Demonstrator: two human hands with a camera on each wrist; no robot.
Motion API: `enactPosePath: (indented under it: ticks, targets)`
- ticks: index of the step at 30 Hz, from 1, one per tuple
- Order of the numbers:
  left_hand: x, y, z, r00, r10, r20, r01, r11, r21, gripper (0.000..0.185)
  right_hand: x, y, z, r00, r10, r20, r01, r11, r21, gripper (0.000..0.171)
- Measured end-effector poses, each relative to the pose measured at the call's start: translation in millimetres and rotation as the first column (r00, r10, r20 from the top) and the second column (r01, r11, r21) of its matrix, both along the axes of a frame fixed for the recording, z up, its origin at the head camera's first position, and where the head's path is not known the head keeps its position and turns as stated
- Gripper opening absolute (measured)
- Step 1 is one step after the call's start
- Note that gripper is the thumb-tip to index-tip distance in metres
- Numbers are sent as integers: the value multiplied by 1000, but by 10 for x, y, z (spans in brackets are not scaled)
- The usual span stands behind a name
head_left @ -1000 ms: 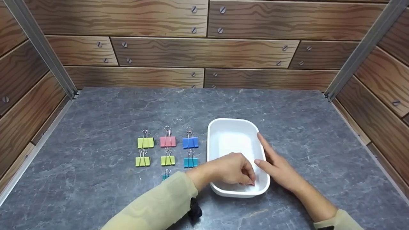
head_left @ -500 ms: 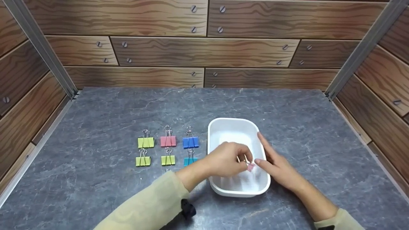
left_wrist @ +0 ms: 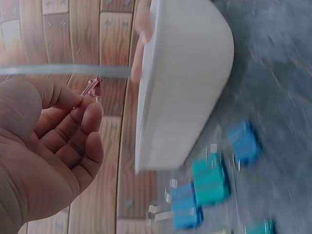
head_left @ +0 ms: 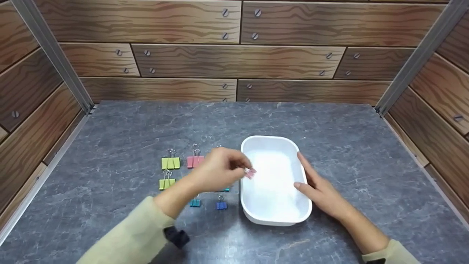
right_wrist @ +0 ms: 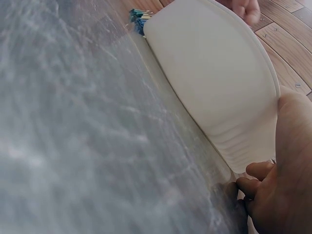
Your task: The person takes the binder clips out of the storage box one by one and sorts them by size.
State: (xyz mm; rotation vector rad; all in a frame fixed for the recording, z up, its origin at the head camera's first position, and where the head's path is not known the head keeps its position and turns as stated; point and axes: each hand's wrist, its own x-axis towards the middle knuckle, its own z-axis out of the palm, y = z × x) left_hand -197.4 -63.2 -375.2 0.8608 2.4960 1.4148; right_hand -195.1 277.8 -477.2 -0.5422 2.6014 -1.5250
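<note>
My left hand [head_left: 220,168] pinches a small pink binder clip [head_left: 250,173] between thumb and index finger, over the left rim of the white plastic tub [head_left: 276,222]. In the left wrist view the clip [left_wrist: 95,87] sticks out past the fingertips, its metal handles between them. On the tub's right side, my right hand [head_left: 324,196] holds the rim, thumb over the edge and fingers along the outer wall. Rows of binder clips lie left of the tub: yellow-green [head_left: 170,163], larger pink [head_left: 195,161], teal [head_left: 195,202] and small blue [head_left: 221,205]. My left hand covers some of them.
The grey marbled tabletop [head_left: 351,146] is enclosed by wood-patterned panels [head_left: 183,60] at the back and sides. Metal corner posts [head_left: 62,66] stand at both rear corners.
My left hand has lifted the small pink clip from the tub's lower right inside and carried it left to the near rim. The small blue clip has come into view. My right hand stays put.
</note>
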Motion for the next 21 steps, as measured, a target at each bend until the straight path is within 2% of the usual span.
enactPosePath:
  ticks: [7,12,21]
  targets:
    - [40,-518,-9,998,65,-27,-66,998,-16,24,-11,-7,14,1000,7,5,-7,1000,14,81]
    - [74,-836,-79,997,74,-39,-76,996,-47,18,-8,-7,12,1000,6,8,-6,1000,11,81]
    - [134,-1235,-221,994,107,26,-104,990,-98,18,-3,-15,22,999,3,47,-4,1000,5,80]
